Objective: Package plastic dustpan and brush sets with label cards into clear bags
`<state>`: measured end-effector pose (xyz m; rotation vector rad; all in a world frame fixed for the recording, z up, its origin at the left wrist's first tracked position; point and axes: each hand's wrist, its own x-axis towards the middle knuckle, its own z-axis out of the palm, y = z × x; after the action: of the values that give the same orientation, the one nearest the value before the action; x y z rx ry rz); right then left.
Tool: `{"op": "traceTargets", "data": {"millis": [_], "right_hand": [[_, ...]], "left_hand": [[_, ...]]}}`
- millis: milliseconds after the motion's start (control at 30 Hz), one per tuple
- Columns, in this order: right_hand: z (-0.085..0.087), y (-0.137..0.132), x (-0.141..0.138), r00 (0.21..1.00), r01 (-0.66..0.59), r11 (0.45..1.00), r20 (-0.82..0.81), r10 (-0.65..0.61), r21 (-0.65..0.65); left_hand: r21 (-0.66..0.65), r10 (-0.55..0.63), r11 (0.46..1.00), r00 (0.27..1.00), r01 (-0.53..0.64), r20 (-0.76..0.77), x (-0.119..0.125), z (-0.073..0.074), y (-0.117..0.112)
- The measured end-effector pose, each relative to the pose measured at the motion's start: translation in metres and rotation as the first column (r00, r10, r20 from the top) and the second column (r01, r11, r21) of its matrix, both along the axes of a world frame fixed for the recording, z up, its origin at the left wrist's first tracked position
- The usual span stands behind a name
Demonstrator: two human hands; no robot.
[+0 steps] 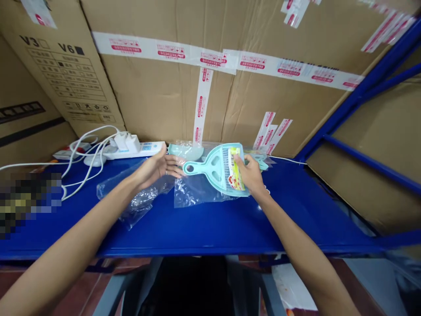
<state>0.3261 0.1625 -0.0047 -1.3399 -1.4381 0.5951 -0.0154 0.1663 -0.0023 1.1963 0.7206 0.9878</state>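
Note:
My right hand [251, 175] grips a pale teal mini dustpan-and-brush set [215, 169] with a colourful paper label [234, 174], holding it just above the blue shelf [210, 224]; its handle points left. My left hand [156, 169] is open, fingers stretched toward the handle, hovering over a crumpled clear plastic bag [138, 197]. A second clear bag [194, 193] lies under the dustpan. More teal pieces in plastic [186, 151] sit behind, against the cardboard.
A white power strip [138, 149] with plugs and white cables [85, 162] lies at the back left. Large taped cardboard boxes [210, 79] wall off the back. Blue rack beams [368, 158] run on the right. A blurred patch sits at the left edge.

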Motion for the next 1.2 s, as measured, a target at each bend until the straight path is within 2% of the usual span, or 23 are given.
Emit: {"op": "traceTargets", "data": {"millis": [100, 200, 300, 500, 633, 733, 833, 900, 1033, 1133, 1200], "right_hand": [[0.004, 0.001, 0.008, 0.988, 0.116, 0.988, 0.095, -0.125, 0.098], [0.001, -0.003, 0.002, 0.989, 0.095, 0.987, 0.103, -0.109, 0.132], [-0.003, -0.009, -0.007, 0.996, 0.047, 0.989, 0.075, -0.057, 0.14], [-0.005, -0.018, -0.009, 0.981, 0.089, 0.974, 0.152, -0.122, 0.207], [-0.001, -0.018, -0.006, 0.99, -0.039, 0.974, 0.144, 0.006, 0.225], [0.005, -0.015, -0.003, 0.976, -0.209, 0.96, 0.101, 0.192, 0.186], [0.009, -0.013, 0.001, 0.907, -0.419, 0.904, -0.003, 0.421, 0.089], [0.01, -0.012, 0.005, 0.853, -0.52, 0.852, -0.019, 0.522, 0.069], [0.007, -0.009, 0.011, 0.81, -0.586, 0.803, 0.063, 0.583, 0.106], [0.006, -0.012, 0.009, 0.819, -0.574, 0.815, 0.079, 0.568, 0.085], [0.007, -0.017, 0.005, 0.842, -0.539, 0.837, 0.012, 0.54, 0.093]], "left_hand": [[0.008, -0.07, 0.998, 0.994, 0.07, 0.085, 0.028, -0.008, -0.014], [-0.005, -0.056, 0.998, 0.987, 0.057, 0.153, 0.044, -0.01, -0.026], [-0.043, -0.004, 0.999, 0.98, 0.013, 0.198, 0.049, -0.012, -0.032], [-0.117, 0.028, 0.993, 0.977, -0.003, 0.214, 0.053, -0.014, -0.035], [-0.157, 0.113, 0.984, 0.97, -0.08, 0.213, 0.054, -0.015, -0.032], [-0.165, 0.173, 0.976, 0.962, -0.139, 0.213, 0.05, -0.016, -0.027], [-0.184, 0.232, 0.964, 0.945, -0.192, 0.23, 0.046, -0.014, -0.024], [-0.204, 0.243, 0.959, 0.943, -0.198, 0.229, 0.044, -0.012, -0.025], [-0.186, 0.214, 0.967, 0.948, -0.172, 0.236, 0.045, -0.008, -0.029], [-0.178, 0.194, 0.972, 0.946, -0.151, 0.258, 0.048, -0.008, -0.032], [-0.193, 0.166, 0.975, 0.942, -0.111, 0.293, 0.049, -0.008, -0.032]]}}
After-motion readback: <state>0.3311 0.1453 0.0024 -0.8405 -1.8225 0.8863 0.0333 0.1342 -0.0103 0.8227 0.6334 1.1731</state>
